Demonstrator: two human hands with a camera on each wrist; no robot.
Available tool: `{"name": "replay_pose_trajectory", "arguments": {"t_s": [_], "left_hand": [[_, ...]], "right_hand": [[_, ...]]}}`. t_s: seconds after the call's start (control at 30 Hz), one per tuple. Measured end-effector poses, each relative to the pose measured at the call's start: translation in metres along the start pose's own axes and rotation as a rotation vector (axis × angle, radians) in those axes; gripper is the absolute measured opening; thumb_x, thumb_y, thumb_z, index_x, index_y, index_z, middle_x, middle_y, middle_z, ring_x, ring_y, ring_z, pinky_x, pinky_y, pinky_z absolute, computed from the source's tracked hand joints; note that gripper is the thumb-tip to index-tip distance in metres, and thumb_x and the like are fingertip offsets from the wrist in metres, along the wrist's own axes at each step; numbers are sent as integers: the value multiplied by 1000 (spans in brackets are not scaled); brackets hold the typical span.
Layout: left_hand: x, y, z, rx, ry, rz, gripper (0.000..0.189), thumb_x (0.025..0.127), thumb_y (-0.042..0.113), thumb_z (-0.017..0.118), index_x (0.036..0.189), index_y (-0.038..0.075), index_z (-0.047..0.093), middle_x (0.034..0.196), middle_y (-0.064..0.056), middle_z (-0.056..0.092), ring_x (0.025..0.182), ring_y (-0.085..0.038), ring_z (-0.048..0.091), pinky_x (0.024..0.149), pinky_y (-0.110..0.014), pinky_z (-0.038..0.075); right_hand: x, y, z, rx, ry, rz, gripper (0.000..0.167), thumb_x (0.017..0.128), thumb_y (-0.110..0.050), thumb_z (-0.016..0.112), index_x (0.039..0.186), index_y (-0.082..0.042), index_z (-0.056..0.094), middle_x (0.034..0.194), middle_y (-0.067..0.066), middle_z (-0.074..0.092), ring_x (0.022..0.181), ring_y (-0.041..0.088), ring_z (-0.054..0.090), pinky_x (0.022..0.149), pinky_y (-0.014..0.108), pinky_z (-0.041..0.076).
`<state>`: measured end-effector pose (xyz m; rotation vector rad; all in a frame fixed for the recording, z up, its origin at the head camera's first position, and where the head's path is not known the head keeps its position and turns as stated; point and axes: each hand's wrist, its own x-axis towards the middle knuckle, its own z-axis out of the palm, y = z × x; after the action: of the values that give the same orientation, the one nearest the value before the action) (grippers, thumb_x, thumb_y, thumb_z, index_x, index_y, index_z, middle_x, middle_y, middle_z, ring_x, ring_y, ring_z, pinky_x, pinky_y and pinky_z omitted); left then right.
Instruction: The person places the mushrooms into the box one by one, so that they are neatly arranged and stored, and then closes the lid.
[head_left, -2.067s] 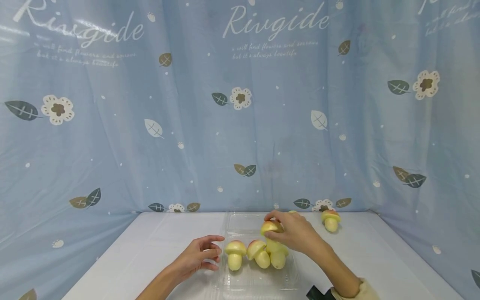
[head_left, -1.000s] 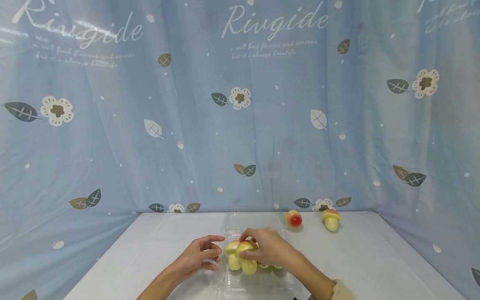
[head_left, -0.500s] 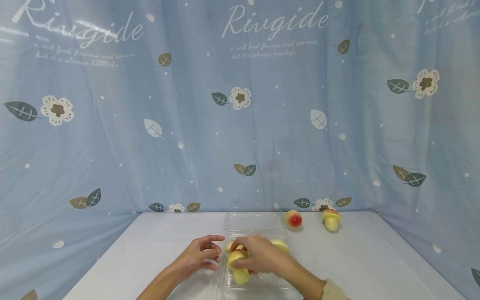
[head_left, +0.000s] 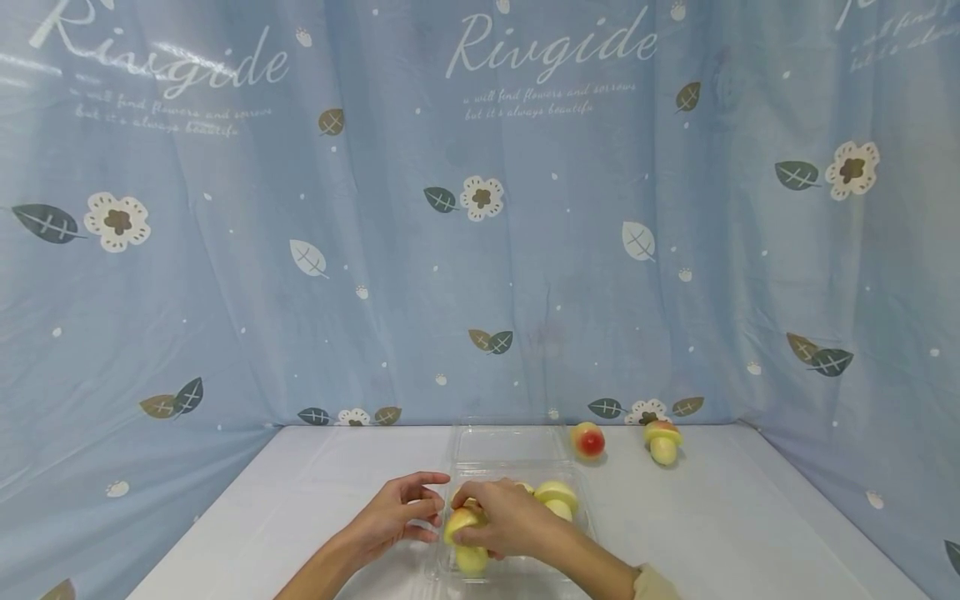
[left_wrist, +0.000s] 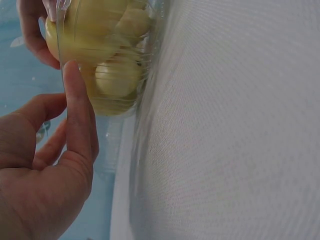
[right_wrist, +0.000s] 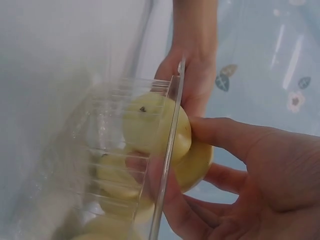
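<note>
My right hand (head_left: pixel 513 518) grips a yellow toy mushroom (head_left: pixel 471 560) with a red-tinged cap, low in the near left corner of a clear plastic box (head_left: pixel 540 570). In the right wrist view its thumb and fingers reach over the rim around the mushroom (right_wrist: pixel 195 169). Behind that hand, another mushroom (head_left: pixel 557 492) sits at the box's right side, and others are mostly hidden by the hand. Just outside the left wall, my left hand (head_left: pixel 393 510) holds nothing, its fingers loosely bent. In the left wrist view a fingertip (left_wrist: pixel 74 75) is right at the rim.
The box's clear lid (head_left: pixel 510 443) lies folded back behind it. Two mushrooms stay on the white table (head_left: pixel 712 525): one lying with its red cap top (head_left: pixel 588 442) facing forward, one upright (head_left: pixel 663 443) farther right. A blue printed curtain (head_left: pixel 480 275) surrounds the table.
My right hand has carried the mushroom from the back right of the box leftward and down to its near left corner. My left hand has stayed in place.
</note>
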<state>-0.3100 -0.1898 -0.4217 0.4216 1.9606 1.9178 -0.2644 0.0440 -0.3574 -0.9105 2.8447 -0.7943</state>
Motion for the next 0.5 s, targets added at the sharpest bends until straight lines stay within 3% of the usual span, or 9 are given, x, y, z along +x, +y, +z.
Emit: {"name": "replay_pose_trajectory", "arguments": {"t_s": [0.13, 0.27, 0.33, 0.5], "left_hand": [[0, 0, 0, 0, -2, 4, 62, 94, 20, 67, 146, 0, 40, 105, -6, 59, 86, -15, 65, 70, -28, 62], [0, 0, 0, -2, -1, 6, 62, 94, 20, 67, 146, 0, 40, 105, -6, 59, 86, -15, 65, 70, -28, 62], [0, 0, 0, -3, -2, 4, 63, 94, 20, 67, 146, 0, 40, 105, -6, 59, 86, -15, 65, 70, -28, 62], [0, 0, -1, -6, -2, 2, 63, 94, 20, 68, 146, 0, 40, 104, -6, 59, 85, -15, 65, 70, -28, 62]], "right_hand": [[-2, -3, -1, 19, -5, 1, 29, 84, -37, 76, 109, -25, 67, 59, -14, 56, 64, 4, 52, 72, 24, 39], [-5, -4, -2, 66, -22, 7, 33, 83, -32, 78, 112, -22, 65, 72, -15, 59, 49, 5, 55, 67, 19, 43], [-7, -4, -3, 71, -29, 10, 35, 83, -31, 79, 113, -22, 63, 79, -16, 60, 48, 4, 55, 68, 19, 44], [-10, -4, -4, 10, -35, -23, 41, 80, -31, 81, 116, -24, 62, 82, -18, 62, 49, 1, 55, 88, 31, 44]]}}
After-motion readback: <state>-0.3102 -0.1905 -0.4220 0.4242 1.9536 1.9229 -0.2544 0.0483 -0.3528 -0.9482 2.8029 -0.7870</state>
